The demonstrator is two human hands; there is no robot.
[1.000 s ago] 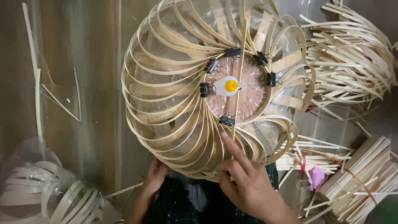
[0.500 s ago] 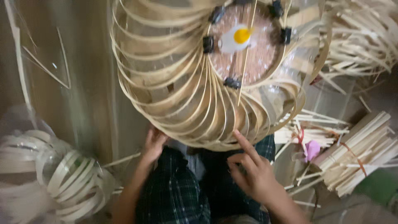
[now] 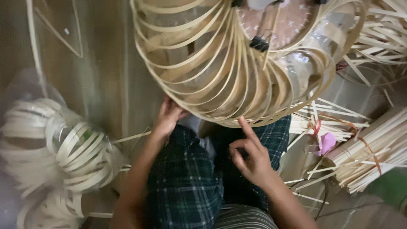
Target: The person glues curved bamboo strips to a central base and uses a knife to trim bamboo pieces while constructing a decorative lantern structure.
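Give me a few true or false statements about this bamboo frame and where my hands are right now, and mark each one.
1. The left hand touches the lower edge of the bamboo frame. True.
2. The right hand grips a bundle of sticks. False: it holds nothing, and its index finger points up at the frame's rim.
3. A black clip sits on the round disc inside the frame. True.
4. The stick bundle lies to the person's left. False: it lies to the right.
5. The person's lap is covered in plaid cloth. True.
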